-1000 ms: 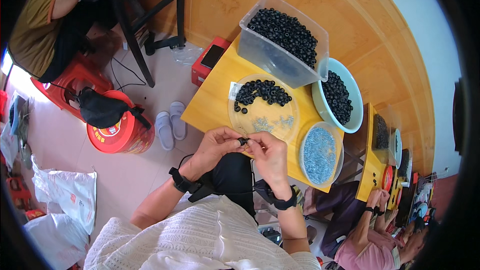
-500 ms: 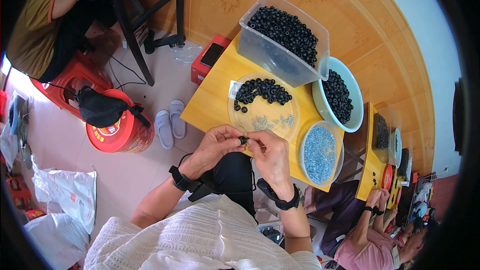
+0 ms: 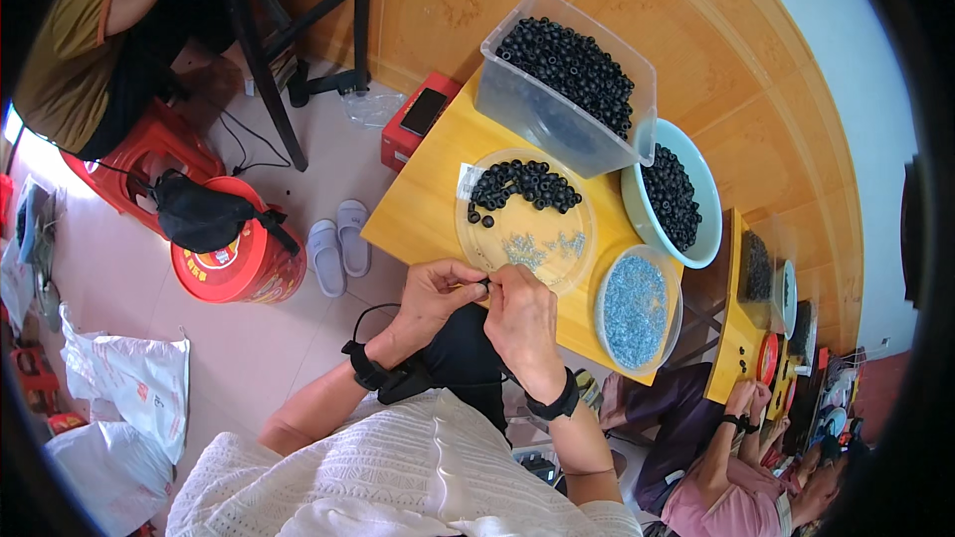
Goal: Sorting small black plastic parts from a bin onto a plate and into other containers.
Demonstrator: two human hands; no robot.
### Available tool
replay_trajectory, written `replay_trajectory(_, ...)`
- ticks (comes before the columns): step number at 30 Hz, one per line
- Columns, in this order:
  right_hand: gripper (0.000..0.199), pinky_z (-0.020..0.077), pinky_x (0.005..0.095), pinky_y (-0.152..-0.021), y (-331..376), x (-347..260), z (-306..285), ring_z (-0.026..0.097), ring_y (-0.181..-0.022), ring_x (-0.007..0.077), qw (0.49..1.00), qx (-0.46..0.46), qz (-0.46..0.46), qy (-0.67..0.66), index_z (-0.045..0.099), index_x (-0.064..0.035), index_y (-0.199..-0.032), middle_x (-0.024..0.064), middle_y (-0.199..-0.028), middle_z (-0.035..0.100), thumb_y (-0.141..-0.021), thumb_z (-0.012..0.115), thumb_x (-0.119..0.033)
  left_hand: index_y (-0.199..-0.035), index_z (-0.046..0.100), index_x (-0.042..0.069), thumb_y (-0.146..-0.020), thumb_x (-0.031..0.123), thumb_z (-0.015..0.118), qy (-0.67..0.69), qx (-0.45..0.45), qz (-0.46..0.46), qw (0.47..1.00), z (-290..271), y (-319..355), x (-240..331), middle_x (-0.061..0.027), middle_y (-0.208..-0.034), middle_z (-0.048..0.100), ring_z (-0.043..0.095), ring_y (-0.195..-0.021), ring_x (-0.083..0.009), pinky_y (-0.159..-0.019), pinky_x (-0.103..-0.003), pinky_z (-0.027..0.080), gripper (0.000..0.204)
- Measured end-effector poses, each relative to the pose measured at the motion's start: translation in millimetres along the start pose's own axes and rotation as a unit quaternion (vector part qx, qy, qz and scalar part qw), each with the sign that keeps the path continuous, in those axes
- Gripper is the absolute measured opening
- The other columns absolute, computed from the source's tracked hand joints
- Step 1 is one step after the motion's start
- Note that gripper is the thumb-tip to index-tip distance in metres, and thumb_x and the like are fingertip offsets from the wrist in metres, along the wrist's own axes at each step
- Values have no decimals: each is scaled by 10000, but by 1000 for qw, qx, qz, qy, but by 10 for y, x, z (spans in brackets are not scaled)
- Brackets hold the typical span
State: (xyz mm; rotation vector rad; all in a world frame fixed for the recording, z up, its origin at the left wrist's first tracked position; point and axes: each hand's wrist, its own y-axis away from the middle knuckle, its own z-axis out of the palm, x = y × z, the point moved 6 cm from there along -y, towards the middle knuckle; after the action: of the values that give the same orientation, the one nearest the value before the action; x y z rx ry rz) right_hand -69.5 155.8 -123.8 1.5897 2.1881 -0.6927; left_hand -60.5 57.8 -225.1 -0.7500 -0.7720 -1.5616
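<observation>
Black small rubber ring [image 3: 484, 285]: pinched between fingertips of left hand [image 3: 435, 293] and right hand [image 3: 519, 313], both closed on it, beside clear round plastic dish [image 3: 476, 239] for easy reach to parts.

I see everything here through one wide fisheye camera worn on my head, the left of a side-by-side pair, looking steeply down past my chest. My forearms come in from the lower edge, and my left hand [image 3: 435, 295] and right hand [image 3: 519, 313] meet close beneath the lens, near the picture's middle. The view faces forward and down over the yellow table [image 3: 418, 214], with the clear plastic bin [image 3: 557, 89] farther off toward the top. Straight edges such as the wooden wall panelling [image 3: 716, 70] bend toward the dark round rim. The picture is upright, its left being my left. No second view is here to share anything with it.
</observation>
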Motion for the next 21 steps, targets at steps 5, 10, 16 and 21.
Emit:
replay_trajectory(5,32,480,356,-553,-31,187,28,618,-615,284,988,-19,36,-146,593,30,-758,172,-689,604,-747,566,45,-959,585,-6,-819,-1,609,34,-18,-1,999,-11,-2,-3,-74,-923,629,607,-839,-133,-785,-271,500,142)
replay_trajectory(10,48,478,239,-513,11,395,26,604,-575,117,921,-30,158,-354,611,45,-817,109,-658,617,-782,578,50,-990,551,23,-848,32,582,159,-78,-58,982,59,-36,-13,-47,-962,600,587,-861,-123,-791,-269,481,146)
replay_trajectory(16,35,478,248,-521,-2,235,-105,615,-583,143,954,-6,98,-283,609,44,-797,123,-673,615,-781,578,45,-1027,536,50,-863,53,571,214,-103,-66,969,98,-41,33,-20,-993,569,553,-891,-110,-818,-272,445,167)
replay_trajectory(21,73,475,318,-563,-20,109,-129,612,-618,274,977,-4,29,-210,606,32,-805,154,-708,600,-736,588,50,-1030,534,47,-857,46,573,204,-107,-55,971,125,-49,31,-21,-993,568,553,-903,-107,-836,-278,446,177)
